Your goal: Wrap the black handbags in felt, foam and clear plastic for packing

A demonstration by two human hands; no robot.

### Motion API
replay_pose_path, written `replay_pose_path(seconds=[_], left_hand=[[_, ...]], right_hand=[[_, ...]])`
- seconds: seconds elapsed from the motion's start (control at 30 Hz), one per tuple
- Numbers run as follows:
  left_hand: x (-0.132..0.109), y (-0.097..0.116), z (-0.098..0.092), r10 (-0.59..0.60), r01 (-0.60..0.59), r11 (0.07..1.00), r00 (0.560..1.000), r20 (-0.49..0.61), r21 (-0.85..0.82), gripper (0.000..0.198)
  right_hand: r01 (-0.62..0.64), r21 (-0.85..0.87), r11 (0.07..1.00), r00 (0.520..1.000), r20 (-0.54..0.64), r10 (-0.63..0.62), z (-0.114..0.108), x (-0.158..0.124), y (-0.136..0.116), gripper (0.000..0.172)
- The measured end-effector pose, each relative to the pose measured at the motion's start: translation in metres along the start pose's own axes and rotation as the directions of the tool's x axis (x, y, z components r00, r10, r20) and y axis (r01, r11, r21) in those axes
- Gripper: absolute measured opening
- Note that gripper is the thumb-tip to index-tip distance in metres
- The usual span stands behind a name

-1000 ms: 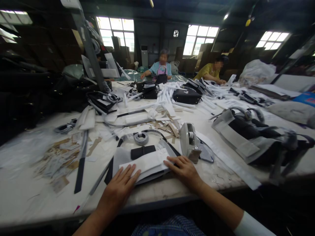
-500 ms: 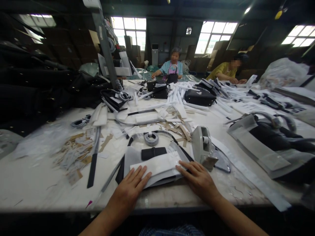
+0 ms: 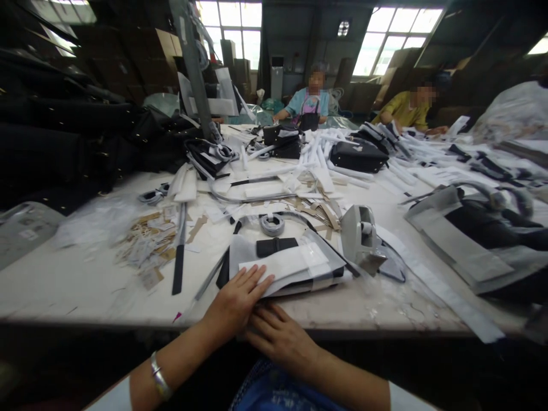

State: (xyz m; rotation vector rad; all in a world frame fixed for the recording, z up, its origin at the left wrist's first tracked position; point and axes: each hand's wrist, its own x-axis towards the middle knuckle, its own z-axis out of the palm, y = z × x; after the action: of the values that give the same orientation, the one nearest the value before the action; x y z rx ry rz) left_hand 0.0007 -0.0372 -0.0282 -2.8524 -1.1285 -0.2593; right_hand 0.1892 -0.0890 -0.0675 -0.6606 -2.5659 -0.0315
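A black handbag (image 3: 305, 286) lies flat near the table's front edge, partly covered by translucent wrapping. A white foam strip (image 3: 278, 268) lies across it, below a black strap tab (image 3: 276, 245). My left hand (image 3: 244, 294) rests on the left end of the strip, open, its fingers stretched out. Just below it, at the table's edge, my right hand (image 3: 285, 342) is open and holds nothing visible; its fingertips reach close to my left hand and are partly hidden. A wrapped, coiled strap (image 3: 273, 225) sits above the bag.
A grey tape dispenser (image 3: 359, 237) stands right of the bag. Paper tags (image 3: 148, 245) and a black strap (image 3: 178, 268) lie to the left. Another wrapped bag (image 3: 466, 240) is at the right. Two people (image 3: 306, 105) work across the table; black bags (image 3: 55, 148) are piled left.
My right hand has left the bag's right side and moved down and left to the table edge beside my left hand. The left hand stays on the foam strip. The view has tilted down.
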Motion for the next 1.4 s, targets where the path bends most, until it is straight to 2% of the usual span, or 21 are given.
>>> replay_pose_path(seconds=[0.1,0.27,0.43,0.57,0.67,0.73,0.77,0.8,0.83,0.87,0.93,1.0,1.07,1.17,1.3,1.4], left_hand=[[0.0,0.0,0.001,0.006,-0.006,1.0,1.0,-0.023,0.01,0.068],[0.001,-0.003,0.003,0.023,-0.022,1.0,0.998,-0.051,0.02,0.065],[0.0,-0.003,0.002,0.03,-0.028,0.999,0.997,-0.075,0.03,0.07],[-0.002,-0.002,0.008,0.028,-0.024,0.999,0.993,-0.117,0.032,0.071],[-0.003,-0.002,0.014,0.033,-0.027,0.999,0.987,-0.156,0.038,0.068],[-0.004,-0.001,0.016,0.042,-0.032,0.998,0.983,-0.177,0.06,0.066],[-0.004,-0.001,0.017,0.047,-0.034,0.997,0.981,-0.187,0.074,0.064],[-0.004,0.0,0.017,0.05,-0.033,0.995,0.979,-0.196,0.09,0.063],[-0.004,0.0,0.017,0.053,-0.032,0.994,0.978,-0.204,0.105,0.062],[-0.004,0.0,0.018,0.053,-0.028,0.992,0.975,-0.216,0.12,0.061],[-0.004,0.0,0.019,0.061,-0.023,0.988,0.967,-0.246,0.153,0.061],[-0.004,-0.001,0.023,0.076,-0.022,0.981,0.957,-0.279,0.191,0.059],[-0.003,-0.003,0.028,0.097,-0.016,0.972,0.937,-0.336,0.236,0.057],[-0.002,-0.009,0.037,0.139,-0.006,0.95,0.903,-0.405,0.312,0.052],[-0.001,-0.018,0.046,0.206,-0.049,0.917,0.908,-0.365,0.395,0.047],[0.002,-0.02,0.053,0.259,-0.078,0.905,0.881,-0.396,0.418,0.044]], right_hand=[[-0.005,-0.046,0.999,0.996,-0.093,0.001,0.015,0.01,0.002,0.024],[-0.004,0.008,1.0,0.983,-0.185,0.006,0.008,0.019,0.008,0.016],[0.007,0.091,0.996,0.974,-0.226,0.014,-0.003,0.007,0.008,0.02],[0.021,0.112,0.993,0.984,-0.18,-0.001,-0.012,0.0,0.002,0.021],[0.068,0.182,0.981,0.994,-0.095,-0.051,-0.034,0.006,0.005,0.02],[0.111,0.32,0.941,0.994,-0.047,-0.102,-0.057,0.018,0.015,0.024],[0.082,0.392,0.916,0.997,-0.035,-0.075,-0.069,0.026,0.023,0.028],[0.0,0.45,0.893,1.0,-0.025,0.012,-0.079,0.036,0.034,0.033],[-0.121,0.484,0.866,0.988,-0.022,0.151,-0.086,0.047,0.047,0.037],[-0.24,0.49,0.838,0.958,-0.02,0.286,-0.09,0.059,0.063,0.037],[-0.447,0.448,0.774,0.868,0.008,0.496,-0.086,0.088,0.098,0.031],[-0.639,0.335,0.692,0.765,0.184,0.617,-0.069,0.117,0.133,0.028],[-0.702,0.264,0.662,0.712,0.27,0.648,-0.046,0.145,0.161,0.027],[-0.76,0.179,0.625,0.642,0.362,0.676,-0.016,0.175,0.186,0.036],[-0.81,0.097,0.578,0.549,0.469,0.691,0.009,0.193,0.2,0.053],[-0.815,0.063,0.575,0.516,0.532,0.672,0.015,0.198,0.203,0.046]])
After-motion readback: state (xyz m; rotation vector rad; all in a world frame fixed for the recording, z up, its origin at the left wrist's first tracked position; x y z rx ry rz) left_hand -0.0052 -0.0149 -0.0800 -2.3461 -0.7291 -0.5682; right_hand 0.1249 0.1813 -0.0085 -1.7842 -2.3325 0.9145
